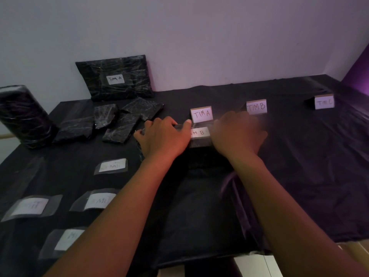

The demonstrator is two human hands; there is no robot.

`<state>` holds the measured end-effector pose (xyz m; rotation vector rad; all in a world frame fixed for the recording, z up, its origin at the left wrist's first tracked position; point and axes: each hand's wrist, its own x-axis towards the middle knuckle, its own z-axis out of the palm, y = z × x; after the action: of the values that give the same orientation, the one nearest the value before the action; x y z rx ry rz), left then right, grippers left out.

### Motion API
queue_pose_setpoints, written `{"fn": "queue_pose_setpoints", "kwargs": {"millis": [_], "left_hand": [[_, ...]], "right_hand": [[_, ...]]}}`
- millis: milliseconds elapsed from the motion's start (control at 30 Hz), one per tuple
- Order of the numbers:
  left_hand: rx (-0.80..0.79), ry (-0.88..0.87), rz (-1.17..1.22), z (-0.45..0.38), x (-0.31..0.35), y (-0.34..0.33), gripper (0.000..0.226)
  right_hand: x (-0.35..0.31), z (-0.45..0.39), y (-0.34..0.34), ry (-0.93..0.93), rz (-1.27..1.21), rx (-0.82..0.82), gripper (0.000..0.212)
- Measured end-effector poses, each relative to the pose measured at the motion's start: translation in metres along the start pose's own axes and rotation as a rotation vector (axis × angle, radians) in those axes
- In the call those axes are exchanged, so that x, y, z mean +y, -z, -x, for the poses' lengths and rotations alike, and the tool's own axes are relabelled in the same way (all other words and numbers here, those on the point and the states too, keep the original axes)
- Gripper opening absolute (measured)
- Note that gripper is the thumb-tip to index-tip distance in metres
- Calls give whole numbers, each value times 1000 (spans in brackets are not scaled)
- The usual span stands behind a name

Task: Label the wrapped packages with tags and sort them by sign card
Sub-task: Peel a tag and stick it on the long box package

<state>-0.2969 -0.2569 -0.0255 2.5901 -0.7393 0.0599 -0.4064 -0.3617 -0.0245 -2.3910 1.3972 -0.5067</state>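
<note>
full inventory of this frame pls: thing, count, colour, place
Sign cards: 3, white, standing in a row at the back: TIM A, TIM B, a third with blurred writing.
Package being tagged: 1, black, centre, under both hands, tag reading "M B" on top.
Large package: 1, black, leaning on wall, tagged TIM A.
Small packages: about 4, black, back left.
Cylindrical package: 1, black, far left.
Loose tags: 4, white on clear tape, front left.
Tablecloth: 1, black.
Left hand: grip on package's left side.
Right hand: on its right side, blurred.
</note>
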Motion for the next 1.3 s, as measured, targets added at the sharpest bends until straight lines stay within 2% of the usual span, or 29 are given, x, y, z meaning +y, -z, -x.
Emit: {"fn": "queue_pose_setpoints", "kwargs": {"millis": [67, 100, 433, 533, 600, 633, 700, 767, 833, 1067, 1200, 1300], "left_hand": [[-6, 18, -33, 0, 3, 0, 65], [-6, 22, -39, 0, 5, 0, 66], [-25, -26, 101, -3, -6, 13, 28], [8, -92, 98, -2, -13, 12, 26], [41, -98, 57, 0, -15, 9, 31], [55, -71, 19, 2, -16, 8, 37], [48, 33, -60, 9, -15, 6, 60], [10, 88, -81, 17, -14, 5, 84], [-11, 91, -50, 21, -15, 5, 94], [83, 95, 145, 24, -25, 5, 93], [30, 194, 140, 22, -27, 8, 104], [-14, 218, 147, 21, -28, 13, 107]], "right_hand": [[3, 2, 1, 21, 0, -19, 47], [3, 2, 1, 26, 7, -31, 50], [4, -5, 5, -14, -85, 3, 27], [6, -4, 5, -8, -89, 14, 27], [9, -1, 5, 21, -95, -12, 37], [10, 1, 5, 42, -83, -38, 49], [13, 5, 4, 84, -9, -64, 73], [14, 7, 2, 115, 40, -40, 81], [15, 7, 0, 129, 28, -18, 78], [19, 10, -4, 150, -35, 33, 54], [14, 20, -3, -25, -43, -32, 65], [12, 19, 1, -81, -107, -56, 74]]}}
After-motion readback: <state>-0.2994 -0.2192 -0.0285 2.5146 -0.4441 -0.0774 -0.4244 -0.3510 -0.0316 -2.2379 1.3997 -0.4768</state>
